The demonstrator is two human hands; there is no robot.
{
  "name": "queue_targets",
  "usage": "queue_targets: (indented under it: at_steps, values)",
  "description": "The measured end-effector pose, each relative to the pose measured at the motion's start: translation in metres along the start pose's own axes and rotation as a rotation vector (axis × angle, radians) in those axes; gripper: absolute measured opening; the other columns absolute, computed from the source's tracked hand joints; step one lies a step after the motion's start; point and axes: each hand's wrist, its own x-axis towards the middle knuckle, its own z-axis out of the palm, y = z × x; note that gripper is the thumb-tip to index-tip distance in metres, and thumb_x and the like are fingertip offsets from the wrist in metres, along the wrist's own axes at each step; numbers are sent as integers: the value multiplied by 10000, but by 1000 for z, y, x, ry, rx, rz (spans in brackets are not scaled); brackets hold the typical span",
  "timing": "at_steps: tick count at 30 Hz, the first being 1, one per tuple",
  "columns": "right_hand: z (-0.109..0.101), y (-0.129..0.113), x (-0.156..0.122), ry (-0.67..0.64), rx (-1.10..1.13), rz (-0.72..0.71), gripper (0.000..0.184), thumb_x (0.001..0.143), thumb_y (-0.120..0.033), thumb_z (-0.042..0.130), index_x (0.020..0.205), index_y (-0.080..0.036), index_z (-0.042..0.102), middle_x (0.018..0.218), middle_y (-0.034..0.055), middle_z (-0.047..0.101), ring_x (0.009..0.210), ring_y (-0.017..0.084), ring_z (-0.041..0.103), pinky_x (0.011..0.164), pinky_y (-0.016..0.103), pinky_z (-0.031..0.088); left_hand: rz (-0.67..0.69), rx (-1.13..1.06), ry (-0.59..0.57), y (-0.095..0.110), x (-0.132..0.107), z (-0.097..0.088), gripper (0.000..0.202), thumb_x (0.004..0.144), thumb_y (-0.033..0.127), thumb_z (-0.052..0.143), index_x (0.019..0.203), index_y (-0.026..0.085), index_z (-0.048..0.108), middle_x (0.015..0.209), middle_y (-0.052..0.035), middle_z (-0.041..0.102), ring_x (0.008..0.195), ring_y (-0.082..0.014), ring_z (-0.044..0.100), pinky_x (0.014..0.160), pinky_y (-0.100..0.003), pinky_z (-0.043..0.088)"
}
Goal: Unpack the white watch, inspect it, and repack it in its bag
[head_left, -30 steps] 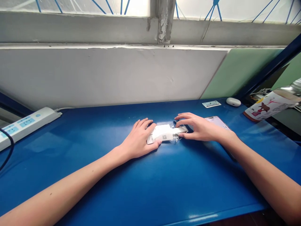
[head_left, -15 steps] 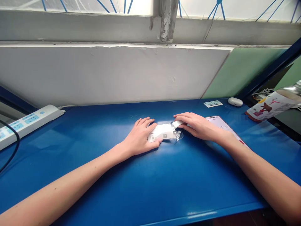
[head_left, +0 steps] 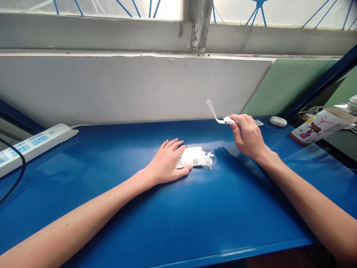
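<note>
My left hand [head_left: 169,162] lies on the table around a small clear plastic packet [head_left: 192,156]. Its thumb presses the near edge, and its fingers are along the far edge. A white label with a printed square code shows through the packet, beside small white and silvery bits at the right end. In the air to the right, my right hand [head_left: 249,136] is closed on a thin white cord-like piece [head_left: 220,121]. A thicker white end sits between thumb and fingers, while the free part bends up to the left and looks blurred.
A white power strip [head_left: 39,143] with a black cable [head_left: 21,173] lies at left. At the back right are a white earbud case [head_left: 278,121], a partly hidden card [head_left: 259,122] and a tilted labelled bottle [head_left: 320,124]. My right forearm covers the phone.
My right hand has lifted from beside the packet, up and to the right, carrying the white cord-like piece. The phone is now covered. My left hand has stayed on the packet.
</note>
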Motion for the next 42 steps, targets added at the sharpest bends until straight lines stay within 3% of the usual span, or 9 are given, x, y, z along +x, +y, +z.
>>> queue_targets:
  at_steps: [7,13,17,21,26,30,34,38,42]
  values:
    - [4,-17,-4,-51,40,-36,297,1016,-307,379,1219,-230,581,1090,123,671,991,299,606,860,461,512,-60,-121,1,-5,0,-1,703,980,531,394,1513,91,267,1545,-218,369,1447,-352,324,1177,-576,253]
    - [-3,-40,0,-76,152,-161,257,965,-322,529,1174,-251,660,1090,97,724,977,292,635,872,469,530,-43,-195,420,3,3,-13,537,993,411,382,1453,142,317,1524,-188,369,1438,-297,337,1149,-481,347]
    - [-13,-69,8,-16,259,-172,165,924,-349,612,1036,-275,709,979,56,767,854,252,669,798,425,556,68,-70,511,21,3,-27,499,923,419,496,1360,196,406,1487,-156,419,1435,-335,331,1158,-530,307]
    - [-20,-98,26,59,444,-144,69,854,-327,709,859,-260,722,911,49,750,785,213,687,738,376,562,72,-125,455,33,1,-30,426,924,411,548,1272,174,484,1486,-182,407,1415,-325,366,1142,-492,346]
    - [-19,-118,47,47,796,22,220,729,-378,827,689,-219,682,661,-5,657,556,134,576,493,284,458,110,-359,377,41,-2,-23,221,992,275,464,1175,174,534,1384,-156,507,1317,-281,467,1065,-445,426]
    - [-10,-123,49,-88,1104,177,256,717,-405,832,672,-202,683,601,-25,613,509,106,524,441,249,403,107,-576,322,49,-3,-23,193,1017,235,413,1084,159,577,1183,-125,614,1053,-217,598,911,-354,496]
    - [5,-124,45,-282,1484,426,279,815,-496,728,807,-217,730,709,-6,643,545,104,550,406,221,392,8,-887,135,56,-2,-27,273,1032,278,404,1010,148,643,985,-91,696,945,-210,664,875,-342,519]
    - [14,-125,44,-492,1797,556,330,918,-498,588,1014,-221,740,988,50,726,939,181,670,718,255,556,-146,-1246,43,61,3,-31,293,1031,316,435,960,126,647,825,-73,712,819,-207,716,836,-350,557]
    - [20,-126,42,-683,1956,580,303,963,-403,530,1127,-219,706,1057,56,749,1067,209,671,931,333,529,-269,-1583,-69,63,7,-31,311,992,397,527,946,109,635,862,-99,709,760,-224,730,775,-376,589]
